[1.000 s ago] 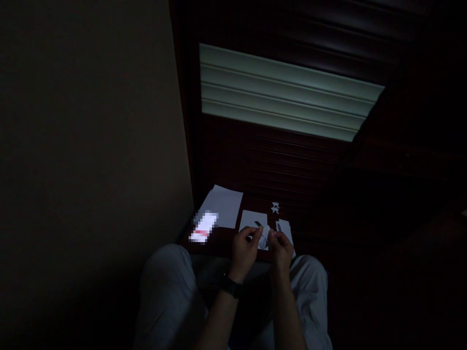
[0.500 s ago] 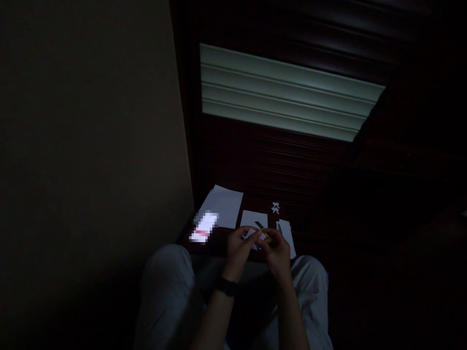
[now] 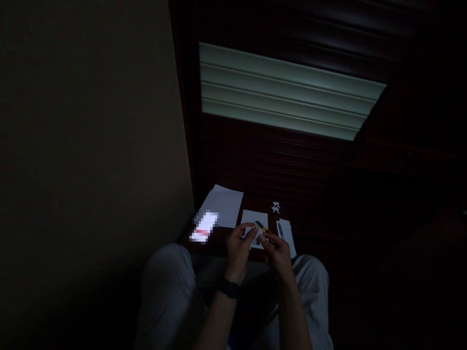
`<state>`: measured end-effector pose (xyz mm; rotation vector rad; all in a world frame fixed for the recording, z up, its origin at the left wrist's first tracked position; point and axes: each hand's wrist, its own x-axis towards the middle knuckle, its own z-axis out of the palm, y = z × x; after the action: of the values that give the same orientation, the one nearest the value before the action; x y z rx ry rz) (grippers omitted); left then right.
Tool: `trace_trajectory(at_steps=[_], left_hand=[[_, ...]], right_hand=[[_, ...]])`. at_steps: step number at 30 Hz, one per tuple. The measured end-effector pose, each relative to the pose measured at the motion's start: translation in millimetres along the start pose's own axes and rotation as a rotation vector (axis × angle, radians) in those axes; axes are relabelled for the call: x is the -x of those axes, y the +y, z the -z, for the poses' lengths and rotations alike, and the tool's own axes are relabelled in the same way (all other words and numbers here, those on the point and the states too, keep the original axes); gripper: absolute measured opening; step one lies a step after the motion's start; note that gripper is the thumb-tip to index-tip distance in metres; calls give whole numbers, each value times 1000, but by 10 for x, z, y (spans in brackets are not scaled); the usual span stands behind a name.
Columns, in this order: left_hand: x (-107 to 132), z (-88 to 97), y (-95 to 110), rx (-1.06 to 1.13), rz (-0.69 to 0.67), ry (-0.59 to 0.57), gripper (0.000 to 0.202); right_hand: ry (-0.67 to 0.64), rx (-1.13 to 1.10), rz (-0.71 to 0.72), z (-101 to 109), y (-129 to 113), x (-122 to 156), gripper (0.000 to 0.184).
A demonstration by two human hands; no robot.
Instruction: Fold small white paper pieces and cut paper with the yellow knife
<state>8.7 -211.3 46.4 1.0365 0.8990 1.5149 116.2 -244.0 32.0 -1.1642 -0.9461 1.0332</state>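
My left hand is closed in a pinch over a small white paper sheet. My right hand is beside it on the right, thumb and index finger also pinched. What either pinch holds is too small and dark to make out. Between the fingertips and the sheet's far edge shows a utility knife with a yellow handle, its dark blade pointing up and left. Whether it rests on the sheet or touches my right fingers, I cannot tell.
A blurred-out bright phone-like screen lies left, overlapping larger white sheets. Small white scraps sit at the far side. A pen lies on a narrow paper strip at right. A slatted door stands behind the dark table.
My hands have drawn slightly apart at the fingertips. The white folded-looking paper seen between them before no longer shows clearly. The phone-like screen, sheets and scraps stay put.
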Motion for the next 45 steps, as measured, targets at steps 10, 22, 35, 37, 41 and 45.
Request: trace_trajectory(at_steps=[10,22,35,37,41,45], left_hand=[[-23,43,109,-347,-227,-56,30],[-15,130,196,-558,-171,-329,25],[-45,224,217,-383,-113,-417,21],[-48,225,212,-362,-106,-433,20],[-69,229,194,-327,-70,-444,19],[-91,240,187,-305,-35,-446,16]], right_hand=[[136,-9,-42,25,-39,-17,44],[173,430,375,21,-67,-2,22],[93,202,218,93,-182,31,21],[71,182,231,113,-170,33,20],[53,190,242,152,-144,27,20],[26,237,238,173,-144,18,18]])
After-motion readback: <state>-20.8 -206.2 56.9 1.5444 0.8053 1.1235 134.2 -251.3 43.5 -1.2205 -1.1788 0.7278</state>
